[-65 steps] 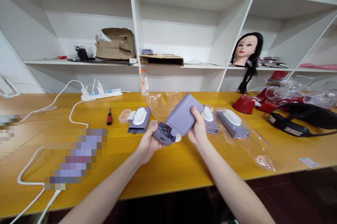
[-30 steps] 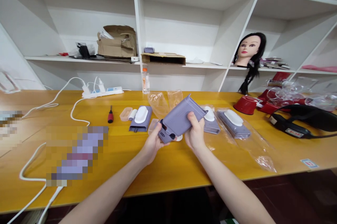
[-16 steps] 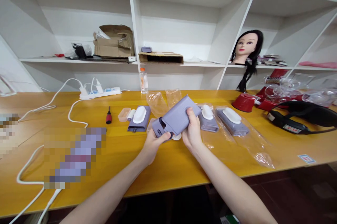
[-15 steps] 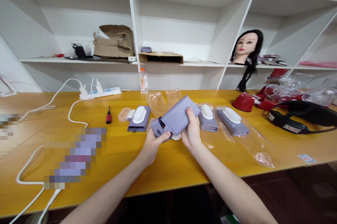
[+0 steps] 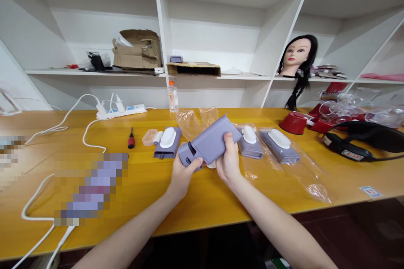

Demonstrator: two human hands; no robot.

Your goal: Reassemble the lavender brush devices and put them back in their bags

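Both of my hands hold a grey-purple plastic casing above the table, tilted with its far end up to the right. My left hand (image 5: 184, 175) grips the end piece (image 5: 185, 157) at the lower left, thumb on top. A dark slot shows between this end piece and the ribbed main body (image 5: 212, 139). My right hand (image 5: 229, 157) is wrapped around the body's right side, thumb pressed on its face. Behind lie similar casings with white oval parts: one at the left (image 5: 167, 142), two at the right (image 5: 251, 142) (image 5: 280, 146). A round white piece under the held casing is mostly hidden.
A red-black screwdriver (image 5: 131, 139) and small pinkish tray (image 5: 149, 137) lie left of the casings. Clear plastic bags (image 5: 188, 123) are behind and right. A power strip (image 5: 121, 112), white cables and pixelated device (image 5: 94, 187) occupy the left; red cups (image 5: 293, 123) and black headgear (image 5: 344, 145) the right.
The end piece in my left hand has shifted slightly left and down, away from the main body. My right hand keeps its hold with little movement.
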